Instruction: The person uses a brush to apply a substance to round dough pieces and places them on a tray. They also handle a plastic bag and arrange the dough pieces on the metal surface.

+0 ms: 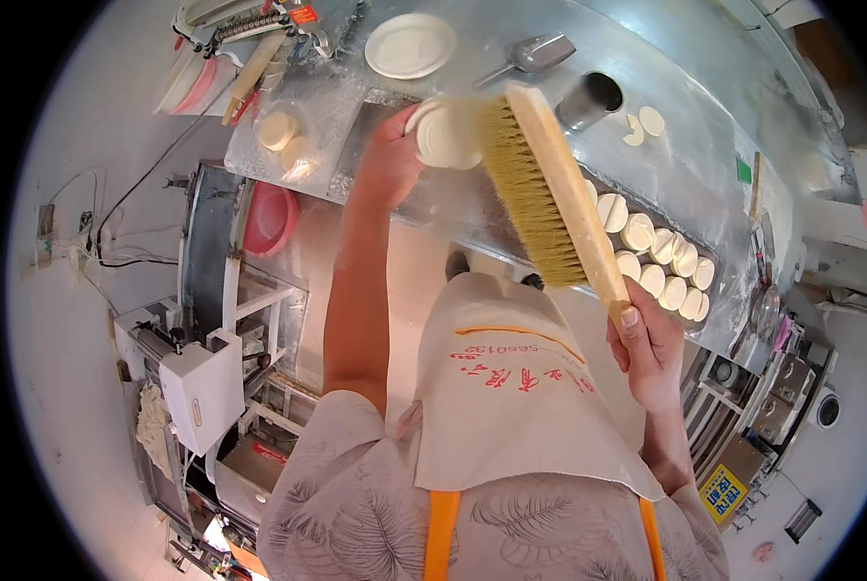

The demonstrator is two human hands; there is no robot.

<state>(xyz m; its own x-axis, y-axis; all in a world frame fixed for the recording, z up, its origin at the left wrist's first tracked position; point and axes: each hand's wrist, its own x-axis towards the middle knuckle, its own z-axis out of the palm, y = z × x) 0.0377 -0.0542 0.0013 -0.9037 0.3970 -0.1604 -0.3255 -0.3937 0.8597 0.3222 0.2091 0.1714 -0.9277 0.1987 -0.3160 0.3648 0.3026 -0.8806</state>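
While the left hand point(392, 160) grips the edge of a fanned stack of thin dough rounds point(447, 137), the right hand point(645, 347), well apart from it, is wrapped around the handle end of a long wooden brush point(561, 184). From my remote post I see the dough rounds near the body-side edge of the metal surface point(666, 48), but I cannot tell whether they rest on it or are lifted slightly. The brush slants across my view, its yellowish bristles facing left, their far end just beside the dough rounds; blur there keeps me from telling whether they touch.

Past the brush, on the right, I make out a tray point(659, 208) with cut pale dough pieces point(662, 245) in two rows. Beyond the hands are a metal scoop point(542, 53), a steel cup point(590, 101) and a round white disc point(410, 45). Left of the left hand, I find small pale rounds point(278, 131) near the surface's corner, and below that, a pink basin point(271, 219).
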